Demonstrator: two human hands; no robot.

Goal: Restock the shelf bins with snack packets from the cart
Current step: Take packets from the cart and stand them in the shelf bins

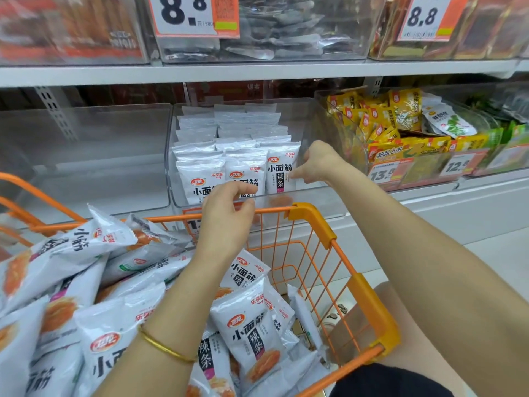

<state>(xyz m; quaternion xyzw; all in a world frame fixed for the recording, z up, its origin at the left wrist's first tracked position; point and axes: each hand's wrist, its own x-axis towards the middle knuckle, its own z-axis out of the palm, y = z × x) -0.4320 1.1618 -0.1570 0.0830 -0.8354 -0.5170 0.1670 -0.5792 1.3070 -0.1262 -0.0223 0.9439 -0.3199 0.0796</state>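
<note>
Head: curled right hand (pixel 312 163) touching packet (pixel 279 174)

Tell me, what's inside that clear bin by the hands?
The bin holds white packets standing upright, three across in front, more rows behind. The left hand covers part of the middle front packet; the front rows hide the floor and all but the tops of those behind.
</note>
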